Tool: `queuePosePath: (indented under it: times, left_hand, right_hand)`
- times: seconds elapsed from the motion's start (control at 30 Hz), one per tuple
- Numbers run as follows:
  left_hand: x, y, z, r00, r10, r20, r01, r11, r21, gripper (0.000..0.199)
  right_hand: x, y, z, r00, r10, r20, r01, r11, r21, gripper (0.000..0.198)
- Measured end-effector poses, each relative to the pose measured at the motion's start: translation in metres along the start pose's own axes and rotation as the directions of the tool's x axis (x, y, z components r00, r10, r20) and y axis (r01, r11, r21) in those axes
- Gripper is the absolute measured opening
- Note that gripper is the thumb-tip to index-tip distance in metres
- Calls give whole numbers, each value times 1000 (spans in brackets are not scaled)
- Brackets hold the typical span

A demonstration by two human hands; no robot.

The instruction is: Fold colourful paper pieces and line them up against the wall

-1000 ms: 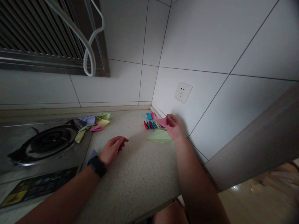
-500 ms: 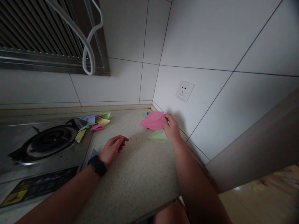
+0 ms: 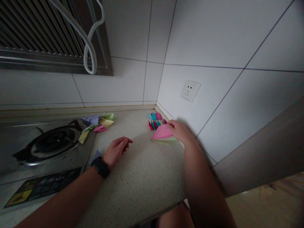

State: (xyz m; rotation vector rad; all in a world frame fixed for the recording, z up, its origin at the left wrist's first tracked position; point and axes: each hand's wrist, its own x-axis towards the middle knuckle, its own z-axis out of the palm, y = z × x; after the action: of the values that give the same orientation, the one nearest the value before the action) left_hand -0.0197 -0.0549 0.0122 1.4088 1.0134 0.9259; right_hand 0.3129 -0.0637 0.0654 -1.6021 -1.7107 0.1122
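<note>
My right hand (image 3: 178,130) pinches a pink paper plane (image 3: 162,133) by its right end, low over the counter near the tiled corner. Just under it a pale green paper plane (image 3: 167,141) shows, mostly covered by the pink one. Behind these stand small folded paper pieces (image 3: 155,123) in red, blue and pink, in rows. My left hand (image 3: 118,148), a black band on its wrist, hovers at the counter's middle with fingers curled in and nothing visible in them. A bluish-purple folded paper (image 3: 96,155) peeks out behind that wrist.
A gas burner (image 3: 54,139) is on the left, with several folded coloured papers (image 3: 98,123) by its right edge. A range hood (image 3: 47,41) with a looped white cable (image 3: 89,47) hangs above. On the right wall is a power socket (image 3: 190,91).
My right hand has lowered the pink paper plane down and to the right, onto or just above the green one. The small folded pieces behind now show more. My left hand has hardly moved.
</note>
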Motion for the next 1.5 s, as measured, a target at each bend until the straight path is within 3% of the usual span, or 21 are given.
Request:
queuePosePath:
  times: [0.23,0.67,0.73,0.83,0.97,1.07,1.27,1.5]
  left_hand:
    - [0,0,0,999,24,31,-24,1000,16,40]
    - [1,-2,0,998,37,49,-38,999,38,41]
    - [1,-3,0,998,36,52,-39,998,46,41]
    - [1,-3,-1,997,42,57,-45,997,63,41]
    - [1,-1,0,997,41,62,-45,997,62,41]
    - [0,0,0,996,44,72,-48,997,67,41]
    - [-1,0,0,996,45,72,-50,997,67,40]
    - [-3,5,1,995,55,79,-62,993,97,41]
  right_hand:
    - [-5,-6,-1,970,134,203,-55,934,-352,21]
    - [-7,-7,6,931,328,162,-165,772,-614,19]
    - [-8,-12,7,948,283,143,-138,775,-616,21]
    - [-9,-21,11,968,99,231,42,844,-535,27]
    - [-8,-32,23,902,-70,425,262,873,-413,22]
    - [-8,-33,29,878,-38,478,263,872,-413,21]
    - [-5,-26,26,878,84,471,166,870,-464,24]
    - [-5,-23,29,877,130,463,122,871,-476,23]
